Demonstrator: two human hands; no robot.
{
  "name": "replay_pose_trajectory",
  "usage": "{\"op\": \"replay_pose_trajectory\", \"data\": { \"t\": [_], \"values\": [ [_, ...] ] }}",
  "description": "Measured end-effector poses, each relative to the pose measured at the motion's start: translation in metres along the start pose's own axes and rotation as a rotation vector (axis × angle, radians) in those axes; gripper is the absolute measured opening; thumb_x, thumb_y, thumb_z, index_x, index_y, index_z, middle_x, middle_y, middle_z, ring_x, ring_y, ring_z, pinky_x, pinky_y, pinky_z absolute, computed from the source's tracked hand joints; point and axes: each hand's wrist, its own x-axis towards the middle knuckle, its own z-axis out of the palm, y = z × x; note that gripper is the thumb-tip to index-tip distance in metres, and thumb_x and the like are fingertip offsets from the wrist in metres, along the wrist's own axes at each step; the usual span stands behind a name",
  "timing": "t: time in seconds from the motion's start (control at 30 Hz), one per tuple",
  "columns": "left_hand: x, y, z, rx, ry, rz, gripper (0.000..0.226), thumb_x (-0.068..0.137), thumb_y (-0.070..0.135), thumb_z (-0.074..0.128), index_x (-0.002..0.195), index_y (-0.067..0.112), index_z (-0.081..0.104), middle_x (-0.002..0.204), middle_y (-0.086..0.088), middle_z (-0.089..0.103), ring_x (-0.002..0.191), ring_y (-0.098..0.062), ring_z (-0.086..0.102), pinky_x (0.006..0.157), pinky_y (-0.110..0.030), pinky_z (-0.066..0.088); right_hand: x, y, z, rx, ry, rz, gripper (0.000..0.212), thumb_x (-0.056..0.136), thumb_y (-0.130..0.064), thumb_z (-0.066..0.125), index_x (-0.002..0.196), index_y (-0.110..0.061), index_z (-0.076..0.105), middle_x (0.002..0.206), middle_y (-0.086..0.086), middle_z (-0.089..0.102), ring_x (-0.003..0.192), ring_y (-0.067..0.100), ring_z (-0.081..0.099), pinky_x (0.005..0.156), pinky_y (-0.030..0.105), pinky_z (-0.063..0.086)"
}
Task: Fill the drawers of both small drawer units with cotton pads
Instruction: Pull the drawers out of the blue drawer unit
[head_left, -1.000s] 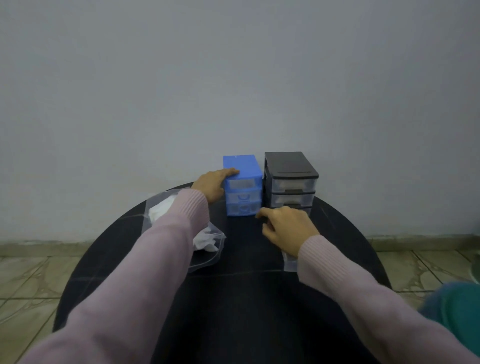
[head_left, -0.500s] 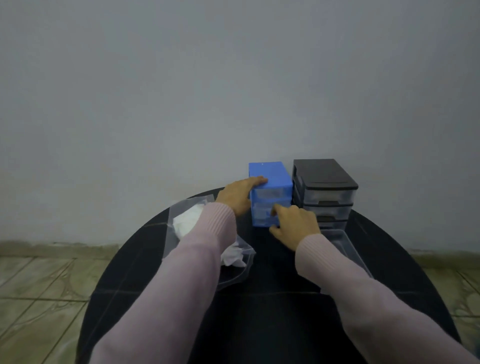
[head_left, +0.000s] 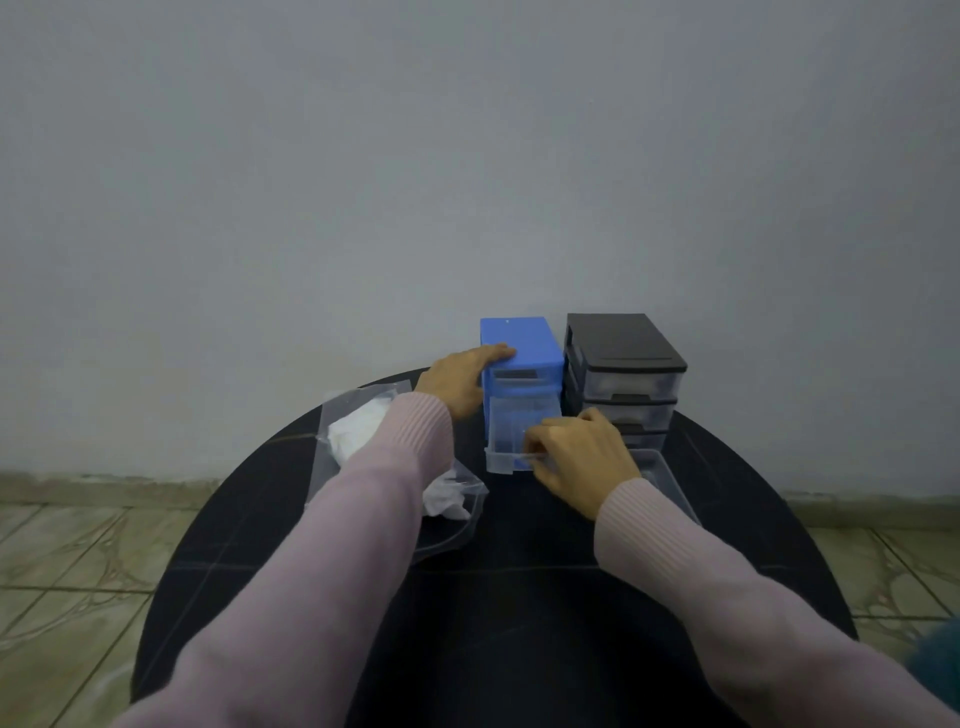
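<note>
Drawer (head_left: 511, 447) of blue unit (head_left: 524, 345) pinched by right hand (head_left: 579, 460).

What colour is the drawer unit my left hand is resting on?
Blue, with clear drawers: the blue drawer unit under your left hand, head view.

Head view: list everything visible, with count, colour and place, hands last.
blue drawer unit: 1, blue, table's far edge
pulled-out drawer: 1, clear, sticking out of the blue unit's lower part
black drawer unit: 1, black, right of blue
loose drawer: 1, clear, before black unit
bag of cotton pads: 1, clear, white contents, left
table: 1, black, round
left hand: on blue unit's top
right hand: grips the pulled-out drawer's front
</note>
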Motion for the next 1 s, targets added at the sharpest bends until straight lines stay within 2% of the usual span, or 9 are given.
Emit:
{"op": "replay_pose_trajectory", "data": {
  "t": [0.17, 0.37, 0.43, 0.53, 0.63, 0.77, 0.83, 0.9, 1.0],
  "values": [
    [-0.003, 0.001, 0.004, -0.019, 0.038, -0.009, 0.076, 0.081, -0.016, 0.039, 0.145, 0.024, 0.032, 0.153, 0.003, 0.028, 0.139, -0.021, 0.031, 0.110, -0.031, 0.029, -0.021, 0.002, -0.014, 0.039, -0.140, -0.088, 0.022, 0.093, -0.032, 0.051, 0.108, -0.017, 0.059, 0.110, 0.000, 0.062, 0.100, 0.015, 0.056, 0.098, 0.028, 0.033],
    [-0.005, 0.010, 0.003, -0.036, 0.048, -0.030, 0.066, 0.087, -0.009, 0.043, 0.145, 0.021, 0.033, 0.152, -0.001, 0.031, 0.134, -0.024, 0.038, 0.106, -0.030, 0.030, -0.048, 0.001, -0.017, 0.107, -0.339, -0.128, 0.017, 0.092, -0.027, 0.056, 0.105, -0.016, 0.060, 0.106, 0.002, 0.063, 0.095, 0.014, 0.058, 0.089, 0.028, 0.047],
    [-0.005, 0.012, 0.003, -0.040, 0.051, -0.047, 0.065, 0.087, -0.008, 0.044, 0.144, 0.021, 0.034, 0.151, -0.002, 0.032, 0.132, -0.025, 0.040, 0.104, -0.030, 0.032, -0.052, 0.005, -0.019, 0.081, -0.370, -0.114, 0.015, 0.091, -0.028, 0.057, 0.100, -0.017, 0.061, 0.102, 0.001, 0.063, 0.091, 0.014, 0.058, 0.083, 0.026, 0.047],
    [-0.004, 0.014, 0.005, -0.025, 0.064, -0.056, 0.065, 0.087, -0.009, 0.043, 0.144, 0.022, 0.035, 0.151, -0.003, 0.033, 0.132, -0.025, 0.039, 0.104, -0.031, 0.031, -0.056, 0.012, -0.025, 0.058, -0.427, -0.068, 0.026, 0.087, -0.038, 0.058, 0.105, -0.018, 0.062, 0.104, -0.001, 0.064, 0.093, 0.015, 0.059, 0.080, 0.026, 0.044],
    [-0.004, 0.015, 0.007, -0.007, 0.061, -0.051, 0.065, 0.087, -0.008, 0.043, 0.144, 0.022, 0.034, 0.151, -0.002, 0.033, 0.134, -0.025, 0.038, 0.106, -0.031, 0.030, -0.058, 0.012, -0.029, 0.123, -0.384, -0.024, 0.033, 0.087, -0.046, 0.055, 0.104, -0.019, 0.064, 0.101, -0.003, 0.066, 0.092, 0.013, 0.061, 0.084, 0.028, 0.049],
    [0.000, 0.011, 0.006, 0.028, 0.066, -0.058, 0.062, 0.088, -0.005, 0.042, 0.143, 0.024, 0.038, 0.150, 0.000, 0.036, 0.133, -0.023, 0.039, 0.106, -0.031, 0.031, -0.046, 0.002, -0.027, 0.219, -0.172, 0.051, 0.023, 0.091, -0.035, 0.052, 0.098, -0.018, 0.066, 0.094, -0.002, 0.067, 0.086, 0.013, 0.061, 0.083, 0.031, 0.051],
    [0.004, 0.008, 0.008, 0.079, 0.113, -0.038, 0.047, 0.094, 0.013, 0.050, 0.139, 0.027, 0.043, 0.145, 0.001, 0.043, 0.128, -0.023, 0.044, 0.101, -0.034, 0.037, -0.033, -0.002, -0.024, 0.263, -0.115, 0.112, 0.022, 0.093, -0.027, 0.050, 0.108, -0.017, 0.064, 0.100, 0.000, 0.066, 0.090, 0.014, 0.060, 0.082, 0.025, 0.047],
    [0.007, 0.005, 0.010, 0.135, 0.191, -0.045, 0.042, 0.094, 0.031, 0.055, 0.135, 0.031, 0.048, 0.137, -0.001, 0.052, 0.120, -0.023, 0.051, 0.094, -0.034, 0.042, -0.017, -0.004, -0.019, 0.268, -0.108, 0.159, 0.027, 0.093, -0.021, 0.048, 0.118, -0.017, 0.060, 0.110, 0.003, 0.064, 0.098, 0.018, 0.059, 0.079, 0.027, 0.043],
    [0.010, 0.009, 0.012, 0.247, 0.278, -0.062, 0.042, 0.095, 0.033, 0.052, 0.136, 0.031, 0.047, 0.127, -0.006, 0.059, 0.114, -0.026, 0.056, 0.089, -0.034, 0.043, 0.006, -0.001, -0.011, 0.212, -0.162, 0.215, 0.034, 0.094, -0.020, 0.047, 0.127, -0.020, 0.054, 0.120, 0.006, 0.059, 0.107, 0.023, 0.057, 0.082, 0.031, 0.043]
  ]
}}
